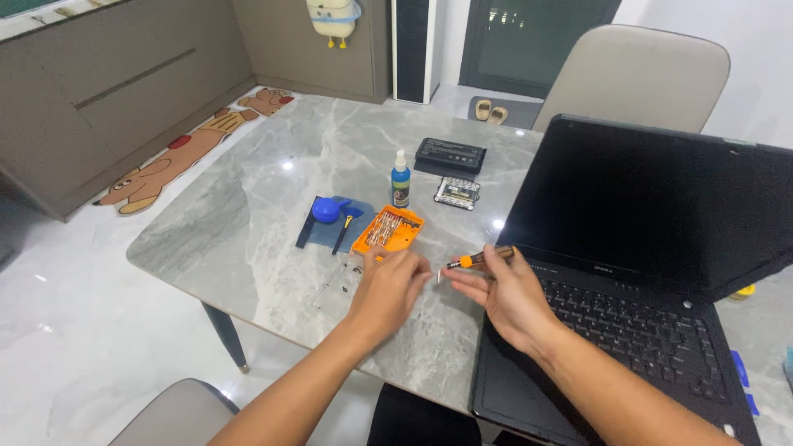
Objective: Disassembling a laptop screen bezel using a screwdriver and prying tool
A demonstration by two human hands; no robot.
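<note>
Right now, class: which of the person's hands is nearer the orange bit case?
The left hand. It sits just below the orange bit case, almost touching it; the right hand is farther right, holding a screwdriver.

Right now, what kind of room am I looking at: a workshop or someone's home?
Most likely a home dining area: a marble-look table with upholstered chairs, a dog-shaped floor mat, and slippers by the doorway.

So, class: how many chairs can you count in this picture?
2. One chair stands at the far side of the table, behind the laptop; another chair is at the near-left corner. Others may be out of view.
</note>
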